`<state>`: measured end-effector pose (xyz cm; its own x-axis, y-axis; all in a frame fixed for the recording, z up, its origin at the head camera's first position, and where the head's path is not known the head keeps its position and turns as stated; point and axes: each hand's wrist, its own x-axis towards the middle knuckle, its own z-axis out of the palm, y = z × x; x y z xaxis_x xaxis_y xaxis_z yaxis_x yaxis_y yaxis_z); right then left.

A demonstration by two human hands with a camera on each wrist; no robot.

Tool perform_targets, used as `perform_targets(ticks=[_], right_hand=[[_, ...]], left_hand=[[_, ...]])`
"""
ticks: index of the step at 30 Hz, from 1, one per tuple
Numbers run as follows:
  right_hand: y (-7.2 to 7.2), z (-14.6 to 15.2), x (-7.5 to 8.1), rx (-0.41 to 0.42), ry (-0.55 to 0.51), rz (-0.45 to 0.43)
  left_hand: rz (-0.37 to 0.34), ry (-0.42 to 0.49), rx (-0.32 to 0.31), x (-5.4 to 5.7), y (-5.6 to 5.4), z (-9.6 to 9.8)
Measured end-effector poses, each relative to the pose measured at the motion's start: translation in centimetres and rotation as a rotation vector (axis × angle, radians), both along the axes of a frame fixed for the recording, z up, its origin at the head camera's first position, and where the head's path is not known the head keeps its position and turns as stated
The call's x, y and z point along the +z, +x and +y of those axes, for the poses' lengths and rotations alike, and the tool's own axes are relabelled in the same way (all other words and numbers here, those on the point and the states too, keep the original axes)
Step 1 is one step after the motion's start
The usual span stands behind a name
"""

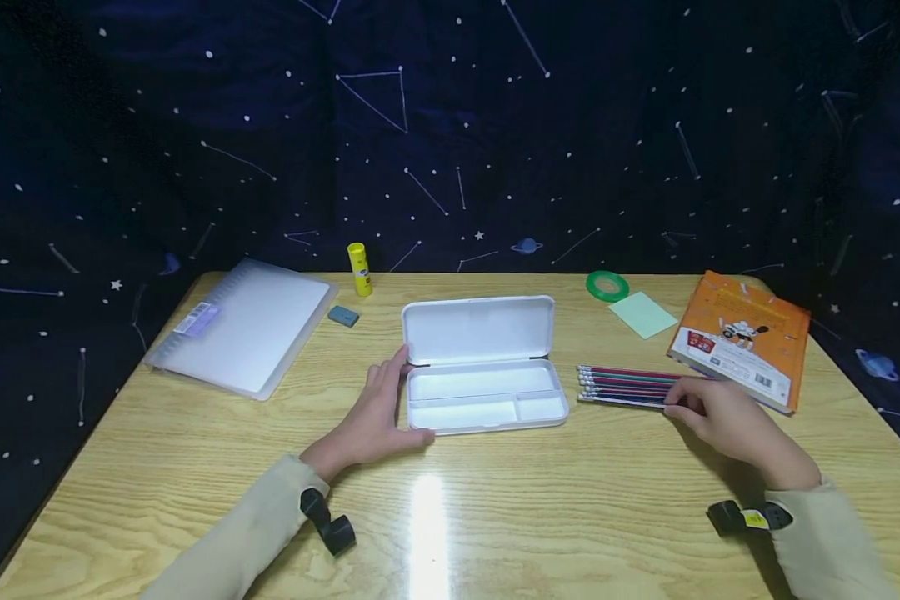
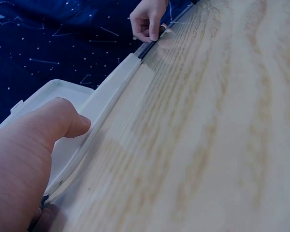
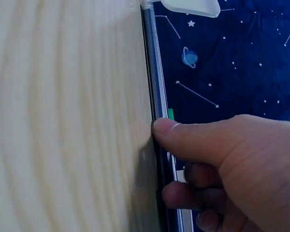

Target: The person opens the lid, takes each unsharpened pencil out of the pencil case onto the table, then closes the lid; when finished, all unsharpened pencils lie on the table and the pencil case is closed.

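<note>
An open white pencil case [image 1: 461,412] lies on the table with its lid [image 1: 478,331] raised at the back. Its tray has a long compartment behind and two smaller ones in front; no contents show in them. My left hand [image 1: 371,417] holds the case at its left end, thumb at the front edge, fingers along the side. To the right of the case, several pencils [image 1: 622,385] lie side by side, eraser ends toward it. My right hand [image 1: 727,417] pinches the nearest pencils around their far-right part; how many are between the fingers is hidden.
On the left lies a translucent folder [image 1: 262,325]. A grey eraser [image 1: 342,316] and an upright yellow glue stick [image 1: 360,269] stand near the back. Behind the pencils are green tape [image 1: 607,277], pale green paper [image 1: 642,314] and an orange book [image 1: 750,333], close to my right hand.
</note>
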<state>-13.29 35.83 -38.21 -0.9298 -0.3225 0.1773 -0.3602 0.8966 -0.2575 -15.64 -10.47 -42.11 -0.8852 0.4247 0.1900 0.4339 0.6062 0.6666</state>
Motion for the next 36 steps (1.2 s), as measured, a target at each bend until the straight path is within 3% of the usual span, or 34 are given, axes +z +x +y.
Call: perform_targets(ticks=[6, 13, 16, 21, 27, 31, 36], right_hand=[[-0.4, 0.5, 0.2, 0.027, -0.012, 0.032], [-0.6, 0.7, -0.4, -0.046, -0.07, 0.022], [-0.7, 0.6, -0.2, -0.056, -0.076, -0.008], [-1.0, -0.7, 1.3, -0.021, -0.112, -0.114], [-2.9, -4.0, 2.9, 0.007, -0.136, -0.23], [-4.4, -6.1, 3.0, 0.033, -0.168, -0.245], [-6.2, -8.5, 2.8, 0.067, -0.283, -0.254]], left_hand=[[0.007, 0.004, 0.007, 0.1, -0.1, 0.0], [0.017, 0.0, 0.005, -0.2, -0.2, -0.1], [0.016, -0.002, 0.003, -0.2, -0.2, -0.1], [0.013, 0.005, -0.01, 0.0, -0.2, 0.0], [-0.006, 0.005, 0.013, 0.0, 0.2, -0.1], [-0.006, -0.002, 0.008, -0.1, 0.4, -0.1], [0.003, -0.013, -0.004, -0.1, 0.3, 0.1]])
